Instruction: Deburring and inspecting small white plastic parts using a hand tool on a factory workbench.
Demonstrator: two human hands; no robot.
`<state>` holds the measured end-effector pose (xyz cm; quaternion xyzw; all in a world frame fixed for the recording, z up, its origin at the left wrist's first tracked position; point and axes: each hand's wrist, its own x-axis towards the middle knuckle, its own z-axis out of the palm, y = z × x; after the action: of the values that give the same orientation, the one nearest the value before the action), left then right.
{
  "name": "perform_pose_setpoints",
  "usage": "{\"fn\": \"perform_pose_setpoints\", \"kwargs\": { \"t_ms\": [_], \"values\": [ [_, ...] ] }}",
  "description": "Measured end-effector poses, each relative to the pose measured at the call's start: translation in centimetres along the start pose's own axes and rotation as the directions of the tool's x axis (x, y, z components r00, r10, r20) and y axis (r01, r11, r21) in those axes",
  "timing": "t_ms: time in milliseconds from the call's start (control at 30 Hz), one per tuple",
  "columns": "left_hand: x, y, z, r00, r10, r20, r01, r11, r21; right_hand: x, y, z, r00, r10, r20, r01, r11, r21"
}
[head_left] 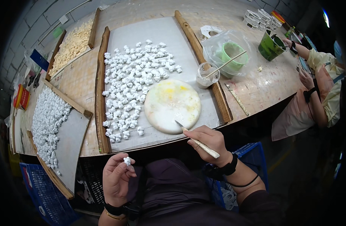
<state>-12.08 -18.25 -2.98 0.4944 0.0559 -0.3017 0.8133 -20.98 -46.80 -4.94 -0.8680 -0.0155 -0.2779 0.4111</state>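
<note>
Near the table's front edge, my left hand (117, 177) pinches a small white knobbly piece (127, 161) between thumb and fingers. My right hand (210, 145) grips a slim tool (205, 147) with a pale wrapped handle and a dark pointed tip; whether it is a brush or a small knife, I cannot tell. Its tip meets the lower part of a round whitish disc (161, 107) stained with yellow, or hovers just over it. Left of and behind the disc, many similar white pieces (133, 71) lie scattered on a grey board (150, 30).
Wooden strips (102, 90) flank the board. A clear cup (207, 75) with a stick and a green tub (233, 56) in plastic stand to the right. Another tray of white pieces (48, 120) sits at left. A co-worker (316, 83) is at far right; a blue crate (252, 154) is below.
</note>
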Motion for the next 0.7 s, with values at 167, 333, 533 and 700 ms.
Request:
{"fn": "perform_pose_setpoints", "kwargs": {
  "t_ms": [167,333,533,700],
  "values": [
    [0.0,-0.1,0.0,1.000,0.000,0.003,0.000,1.000,0.000,-0.1,0.1,0.0,0.999,0.028,-0.042,-0.027,0.999,0.036],
    [0.0,0.0,0.2,1.000,0.008,-0.003,-0.008,1.000,0.003,-1.0,0.3,-0.2,0.981,-0.163,0.100,0.185,0.945,-0.270],
    [-0.2,0.0,-0.2,1.000,0.017,-0.011,-0.017,1.000,-0.001,-0.9,-0.1,-0.7,0.980,-0.195,0.035,0.198,0.946,-0.259],
    [-0.1,0.0,0.0,1.000,-0.005,-0.011,0.005,1.000,0.002,-0.6,0.1,-0.3,0.980,-0.195,0.027,0.196,0.953,-0.230]
  ]
}}
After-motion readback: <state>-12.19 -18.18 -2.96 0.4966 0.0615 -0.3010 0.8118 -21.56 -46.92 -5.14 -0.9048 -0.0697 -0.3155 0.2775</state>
